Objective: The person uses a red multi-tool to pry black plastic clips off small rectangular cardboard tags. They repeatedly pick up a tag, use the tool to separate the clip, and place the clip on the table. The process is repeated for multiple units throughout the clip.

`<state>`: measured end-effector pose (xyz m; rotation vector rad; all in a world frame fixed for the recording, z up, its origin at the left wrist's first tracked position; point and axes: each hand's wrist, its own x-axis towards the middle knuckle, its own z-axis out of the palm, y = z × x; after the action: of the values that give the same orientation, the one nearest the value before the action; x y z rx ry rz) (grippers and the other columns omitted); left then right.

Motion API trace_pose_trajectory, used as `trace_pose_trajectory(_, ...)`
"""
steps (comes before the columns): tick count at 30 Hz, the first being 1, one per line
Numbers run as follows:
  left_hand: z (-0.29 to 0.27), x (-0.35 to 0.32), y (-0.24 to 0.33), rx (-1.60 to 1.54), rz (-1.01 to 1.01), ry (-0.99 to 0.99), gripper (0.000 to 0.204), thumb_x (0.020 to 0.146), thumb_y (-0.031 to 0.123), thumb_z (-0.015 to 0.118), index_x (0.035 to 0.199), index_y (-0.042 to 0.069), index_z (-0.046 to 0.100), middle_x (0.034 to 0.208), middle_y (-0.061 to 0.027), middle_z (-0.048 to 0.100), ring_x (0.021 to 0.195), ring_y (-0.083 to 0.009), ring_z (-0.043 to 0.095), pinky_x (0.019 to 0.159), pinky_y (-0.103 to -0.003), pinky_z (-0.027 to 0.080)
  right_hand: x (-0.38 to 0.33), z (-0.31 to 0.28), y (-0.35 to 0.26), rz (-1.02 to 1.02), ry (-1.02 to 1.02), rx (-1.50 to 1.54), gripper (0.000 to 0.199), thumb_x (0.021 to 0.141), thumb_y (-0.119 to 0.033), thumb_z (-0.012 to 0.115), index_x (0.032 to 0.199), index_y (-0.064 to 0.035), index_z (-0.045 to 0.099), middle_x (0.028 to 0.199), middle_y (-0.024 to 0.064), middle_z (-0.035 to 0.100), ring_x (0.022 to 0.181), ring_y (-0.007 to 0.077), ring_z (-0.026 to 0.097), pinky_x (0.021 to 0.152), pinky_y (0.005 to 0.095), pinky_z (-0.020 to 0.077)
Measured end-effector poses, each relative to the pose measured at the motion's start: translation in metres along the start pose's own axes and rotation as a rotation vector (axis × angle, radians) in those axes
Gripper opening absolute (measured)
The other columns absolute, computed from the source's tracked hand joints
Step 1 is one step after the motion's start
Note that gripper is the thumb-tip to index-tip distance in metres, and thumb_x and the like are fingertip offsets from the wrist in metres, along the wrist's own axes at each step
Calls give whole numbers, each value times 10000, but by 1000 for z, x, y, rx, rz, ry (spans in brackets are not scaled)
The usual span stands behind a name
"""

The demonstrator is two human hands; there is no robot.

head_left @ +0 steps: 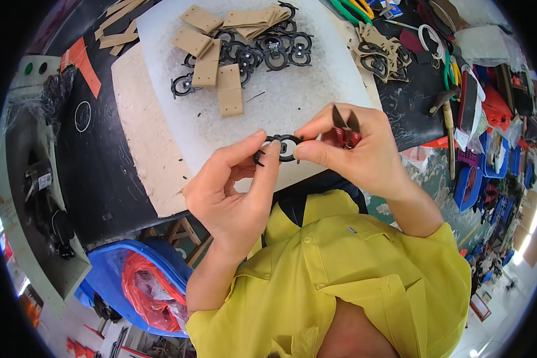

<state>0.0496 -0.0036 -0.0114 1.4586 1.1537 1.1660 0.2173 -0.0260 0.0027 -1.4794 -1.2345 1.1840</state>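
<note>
Over the table's near edge, both hands hold a small black ring-shaped part (287,138), its rings joined side by side. My left hand (232,182) pinches one end between thumb and fingers. At the other end, the thumb and forefinger of my right hand (367,152) grip it. Tucked in the same right hand is a pair of small snips (347,137) with red handles, dark blades pointing away from me. Farther off lies a pile of similar black ringed parts (274,51), mixed with tan rectangular pieces (230,92) that have small holes.
A white sheet (316,95) covers a beige board (137,131) on the black table (95,179). More tan and black pieces (376,59) sit at the far right, near a hammer (447,104). A blue tub (110,280) with red plastic stands low at left.
</note>
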Motion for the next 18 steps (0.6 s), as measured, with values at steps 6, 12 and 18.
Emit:
trace_pose_trajectory(6, -4, 4, 9, -36, -197, 6, 139, 733, -68, 669, 867, -67, 632, 742, -79, 641, 647, -76, 600, 578, -197, 514, -2, 6, 14, -709, 101, -455, 230, 668, -45, 741, 866, 4, 634, 732, 72, 603, 578, 153, 586, 453, 248, 458)
trace_pose_trajectory(12, -4, -1, 9, 49, -145, -11, 133, 732, -55, 675, 857, -65, 630, 726, -83, 643, 637, -66, 598, 570, -195, 507, -6, 2, 10, -736, 1, -537, 319, 612, -18, 723, 909, 25, 614, 803, 107, 611, 573, 187, 596, 479, 262, 492)
trace_pose_trajectory(18, -7, 3, 4, -86, -257, -116, 217, 754, 12, 686, 953, -49, 626, 789, -102, 652, 706, -92, 613, 638, -223, 513, -6, 0, 12, -868, -21, -715, 263, 645, 7, 687, 902, 14, 632, 844, 130, 627, 570, 192, 589, 464, 251, 478)
